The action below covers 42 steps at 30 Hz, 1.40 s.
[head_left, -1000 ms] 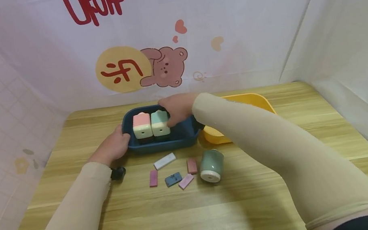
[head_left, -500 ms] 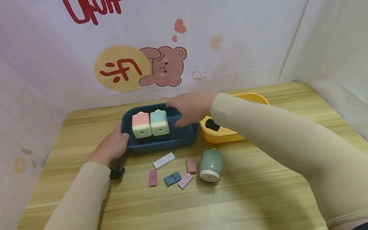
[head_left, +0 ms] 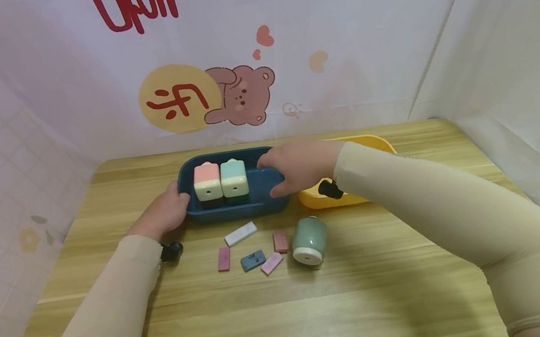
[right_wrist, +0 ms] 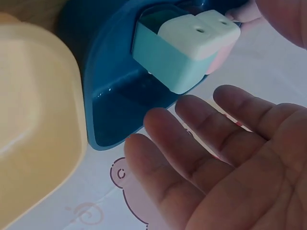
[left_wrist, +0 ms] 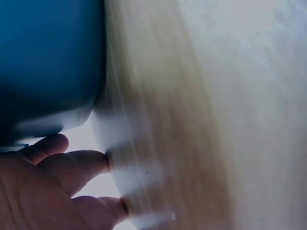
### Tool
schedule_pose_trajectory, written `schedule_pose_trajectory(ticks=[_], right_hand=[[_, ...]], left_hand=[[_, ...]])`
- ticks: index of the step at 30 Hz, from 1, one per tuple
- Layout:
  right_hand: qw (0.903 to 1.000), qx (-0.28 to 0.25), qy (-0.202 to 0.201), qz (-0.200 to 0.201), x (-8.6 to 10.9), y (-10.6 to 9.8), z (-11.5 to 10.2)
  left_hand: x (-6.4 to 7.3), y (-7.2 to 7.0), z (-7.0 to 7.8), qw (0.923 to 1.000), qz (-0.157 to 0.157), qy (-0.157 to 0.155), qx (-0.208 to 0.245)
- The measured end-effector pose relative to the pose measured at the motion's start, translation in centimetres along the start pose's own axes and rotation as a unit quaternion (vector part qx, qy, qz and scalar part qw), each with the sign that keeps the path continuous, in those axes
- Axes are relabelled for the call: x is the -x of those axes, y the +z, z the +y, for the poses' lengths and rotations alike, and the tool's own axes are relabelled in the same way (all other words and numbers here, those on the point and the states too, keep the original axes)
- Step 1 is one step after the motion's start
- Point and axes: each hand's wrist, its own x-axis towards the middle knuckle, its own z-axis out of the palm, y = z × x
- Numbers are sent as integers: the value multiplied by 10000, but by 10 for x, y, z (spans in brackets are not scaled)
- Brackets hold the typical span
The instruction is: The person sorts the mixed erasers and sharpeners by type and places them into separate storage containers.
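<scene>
My left hand (head_left: pixel 169 209) grips the left end of a dark blue tub (head_left: pixel 239 211), its thumb at the rim. In the left wrist view its other fingers (left_wrist: pixel 76 165) lie below the tub's outer wall. Inside the tub, side by side at the left, are two square ceramic pieces, each with a small hole: one pink and cream (head_left: pixel 208 182), one mint and cream (head_left: pixel 234 178). My right hand (head_left: pixel 302 164) hovers over the tub's right end, fingers spread and loosely bent, holding nothing. The right wrist view shows its palm apart from the mint piece.
A yellow tub (head_left: pixel 319 201) stands right of the blue one, partly hidden by my right forearm. In front, a green jar (head_left: pixel 310 236) with a white base lies tipped. Left of it are several small flat blocks, among them a white one (head_left: pixel 240 234) and a blue one (head_left: pixel 253 260).
My right hand has drawn away from the mint piece, rightward to the tub's right end. The two ceramic pieces stay in place. My left hand keeps its hold on the tub.
</scene>
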Motion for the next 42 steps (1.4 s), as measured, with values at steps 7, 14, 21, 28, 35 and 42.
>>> schedule_pose_trajectory(ticks=[7, 14, 21, 28, 35, 42], right_hand=[[9997, -133, 24, -191, 19, 3, -4], [9996, -67, -210, -198, 33, 8, -8], [9994, -8, -183, -305, 41, 14, -12], [9991, 54, -228, -340, 48, 22, -13], [9987, 42, -199, -463, 54, 28, -14], [9980, 92, -233, -576, 59, 35, -17]], left_hand=[[0, -1, 0, 10000, -1, -26, -57], [0, -1, 1, 9999, 8, -43, -93], [0, -1, 1, 9999, 2, -74, -96], [1, -2, 2, 9999, -19, -69, -113], [2, -2, 3, 10000, -12, -71, -57], [2, -2, 2, 9999, -46, -84, -73]])
